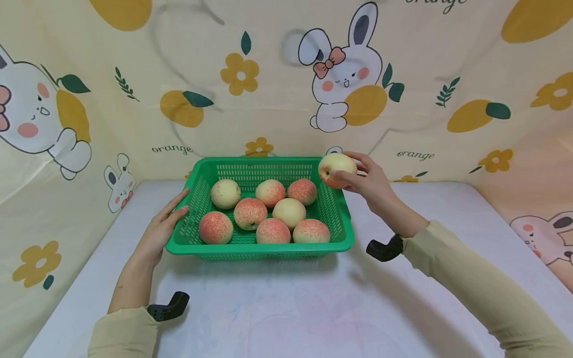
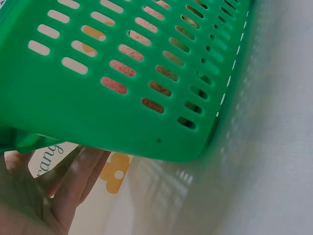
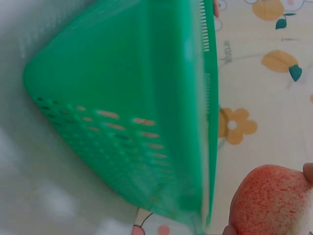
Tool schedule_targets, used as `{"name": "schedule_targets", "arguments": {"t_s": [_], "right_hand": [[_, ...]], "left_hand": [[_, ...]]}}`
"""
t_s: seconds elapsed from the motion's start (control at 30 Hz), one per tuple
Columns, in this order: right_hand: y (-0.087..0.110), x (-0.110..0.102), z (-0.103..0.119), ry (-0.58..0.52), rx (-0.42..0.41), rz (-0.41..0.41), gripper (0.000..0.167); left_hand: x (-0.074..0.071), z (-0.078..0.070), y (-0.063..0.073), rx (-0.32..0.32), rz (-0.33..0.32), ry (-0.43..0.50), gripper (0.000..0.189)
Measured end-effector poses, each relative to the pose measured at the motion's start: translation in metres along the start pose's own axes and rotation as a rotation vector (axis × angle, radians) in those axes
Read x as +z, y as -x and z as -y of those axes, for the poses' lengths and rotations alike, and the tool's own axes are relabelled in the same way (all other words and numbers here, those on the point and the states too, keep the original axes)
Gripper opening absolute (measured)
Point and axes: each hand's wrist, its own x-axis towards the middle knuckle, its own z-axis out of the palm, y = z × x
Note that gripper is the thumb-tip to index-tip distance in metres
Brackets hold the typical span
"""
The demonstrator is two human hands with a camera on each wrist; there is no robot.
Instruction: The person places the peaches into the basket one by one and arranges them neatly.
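A green plastic basket (image 1: 259,250) with slotted walls stands on the table and holds several peaches (image 1: 250,214), some pale yellow, others speckled red. My right hand (image 1: 369,181) pinches another peach (image 1: 333,169) between thumb and fingers, up at the basket's far right corner. That peach has a yellow top and a red underside; the right wrist view shows its red speckled side (image 3: 269,200) beside the basket rim. At the basket's left side, my left hand (image 1: 158,228) rests against the rim with its fingers fairly straight. The left wrist view shows those fingers (image 2: 78,176) below the rim.
A white-covered table (image 1: 250,308) carries the basket. Behind it hangs a cream cloth (image 1: 268,109) printed with rabbits, flowers and oranges, which also runs along both sides. A black wrist mount (image 1: 170,307) sticks out from the left sleeve, another (image 1: 385,248) from the right.
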Motion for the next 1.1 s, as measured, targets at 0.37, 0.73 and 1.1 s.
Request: {"name": "schedule_targets", "arguments": {"t_s": [0.37,0.73,1.1], "right_hand": [[-0.01,0.023,0.014,-0.005,-0.021,0.048,0.065],[-0.021,0.041,0.021,-0.01,0.009,0.076,0.063],[-0.037,0.067,0.026,0.017,0.043,0.14,0.063]], "left_hand": [[-0.001,0.001,-0.001,-0.014,-0.009,-0.004,0.057],[-0.001,0.002,-0.004,-0.03,-0.021,-0.004,0.057],[-0.002,0.001,-0.003,-0.024,-0.021,0.006,0.056]]}}
